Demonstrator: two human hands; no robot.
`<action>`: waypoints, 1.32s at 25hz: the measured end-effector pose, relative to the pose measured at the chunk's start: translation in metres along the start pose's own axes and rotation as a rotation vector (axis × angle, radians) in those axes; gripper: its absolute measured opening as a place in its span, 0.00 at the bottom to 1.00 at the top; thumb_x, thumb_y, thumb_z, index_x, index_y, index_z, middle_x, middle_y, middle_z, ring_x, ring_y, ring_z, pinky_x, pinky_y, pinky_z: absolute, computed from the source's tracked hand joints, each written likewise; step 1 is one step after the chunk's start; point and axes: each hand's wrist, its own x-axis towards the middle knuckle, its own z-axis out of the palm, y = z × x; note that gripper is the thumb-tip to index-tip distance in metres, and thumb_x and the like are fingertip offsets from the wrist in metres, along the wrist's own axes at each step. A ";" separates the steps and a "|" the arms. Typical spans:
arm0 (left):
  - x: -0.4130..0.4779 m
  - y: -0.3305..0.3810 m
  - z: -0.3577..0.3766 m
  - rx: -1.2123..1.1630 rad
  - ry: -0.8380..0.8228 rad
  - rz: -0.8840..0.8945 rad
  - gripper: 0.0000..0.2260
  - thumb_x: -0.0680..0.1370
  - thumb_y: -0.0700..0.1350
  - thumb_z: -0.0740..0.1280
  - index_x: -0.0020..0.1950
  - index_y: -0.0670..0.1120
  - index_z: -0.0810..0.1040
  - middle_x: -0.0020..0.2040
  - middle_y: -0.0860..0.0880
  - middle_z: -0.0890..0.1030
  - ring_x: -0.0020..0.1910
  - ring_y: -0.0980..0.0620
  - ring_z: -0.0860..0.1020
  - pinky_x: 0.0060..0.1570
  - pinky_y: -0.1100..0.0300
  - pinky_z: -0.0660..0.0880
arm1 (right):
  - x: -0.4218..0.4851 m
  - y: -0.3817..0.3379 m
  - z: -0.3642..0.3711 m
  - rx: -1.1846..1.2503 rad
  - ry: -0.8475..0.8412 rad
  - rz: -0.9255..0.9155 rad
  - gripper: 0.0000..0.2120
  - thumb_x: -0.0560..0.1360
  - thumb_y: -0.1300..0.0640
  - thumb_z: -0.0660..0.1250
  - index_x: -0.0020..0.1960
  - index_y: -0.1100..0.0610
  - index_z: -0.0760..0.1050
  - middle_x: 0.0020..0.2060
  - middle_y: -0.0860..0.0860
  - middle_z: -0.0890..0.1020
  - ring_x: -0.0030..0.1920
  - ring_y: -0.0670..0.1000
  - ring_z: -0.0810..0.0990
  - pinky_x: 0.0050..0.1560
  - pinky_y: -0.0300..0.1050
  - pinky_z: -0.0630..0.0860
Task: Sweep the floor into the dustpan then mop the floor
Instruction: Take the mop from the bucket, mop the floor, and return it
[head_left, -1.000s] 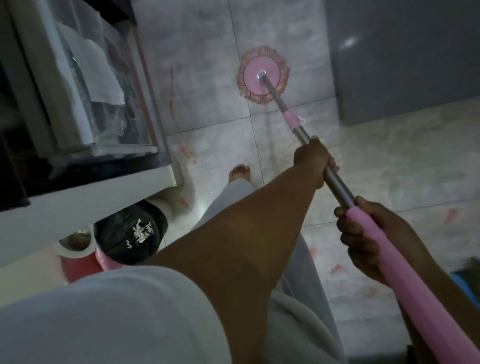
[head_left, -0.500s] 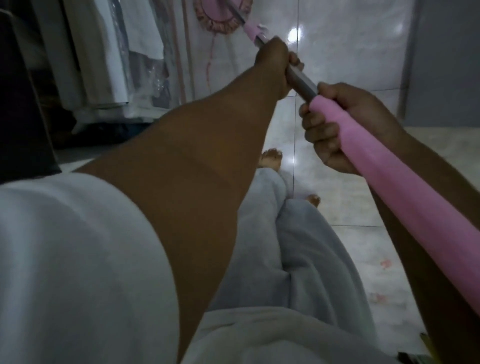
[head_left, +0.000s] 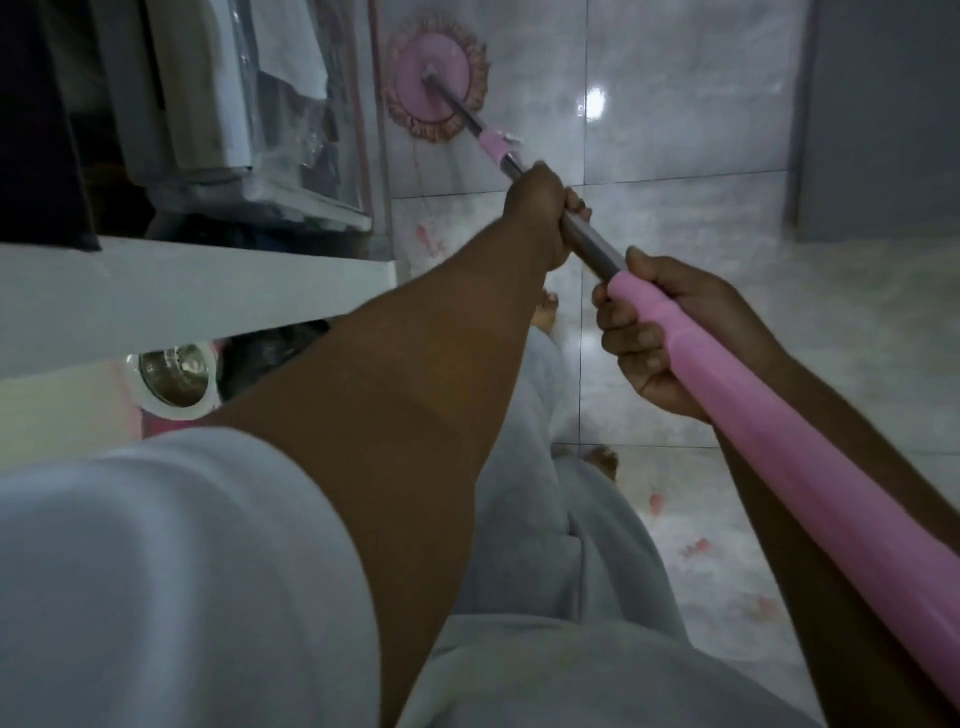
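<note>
A round pink mop head with a tan fringe lies flat on the pale tiled floor, close to the cabinet at the left. Its handle runs from the head down to the lower right, grey metal in the middle and pink foam near me. My left hand grips the grey metal part. Just behind it, my right hand grips the top of the pink foam sleeve. No dustpan is in sight.
A white cabinet or shelf with stacked things juts in from the left. Beneath it stand a pink mop bucket with a metal spinner and a dark bag. A grey panel rises at the right. Pinkish marks spot the tiles; my bare feet stand below the hands.
The mop head moved from the open tile leftward to beside the cabinet. Both hands kept their grip on the handle while the view swung up and back down.
</note>
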 end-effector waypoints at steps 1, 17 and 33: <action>-0.007 -0.022 0.002 0.010 0.000 -0.004 0.15 0.84 0.50 0.53 0.40 0.45 0.66 0.28 0.49 0.65 0.25 0.53 0.64 0.18 0.69 0.68 | -0.012 0.015 -0.015 0.015 0.000 -0.010 0.15 0.75 0.46 0.61 0.48 0.59 0.72 0.28 0.49 0.75 0.21 0.42 0.71 0.18 0.33 0.69; -0.138 -0.304 0.059 0.236 -0.174 -0.230 0.16 0.83 0.54 0.55 0.42 0.45 0.69 0.26 0.47 0.68 0.17 0.55 0.68 0.21 0.64 0.74 | -0.214 0.208 -0.188 0.426 -0.166 -0.109 0.19 0.82 0.46 0.54 0.59 0.61 0.72 0.37 0.56 0.78 0.29 0.52 0.79 0.27 0.44 0.76; -0.018 -0.072 -0.026 0.020 -0.138 -0.020 0.10 0.83 0.49 0.56 0.45 0.46 0.68 0.26 0.49 0.67 0.24 0.55 0.67 0.23 0.64 0.72 | -0.020 0.075 -0.039 -0.015 0.014 -0.039 0.15 0.76 0.45 0.60 0.48 0.57 0.74 0.29 0.47 0.73 0.21 0.42 0.71 0.18 0.35 0.70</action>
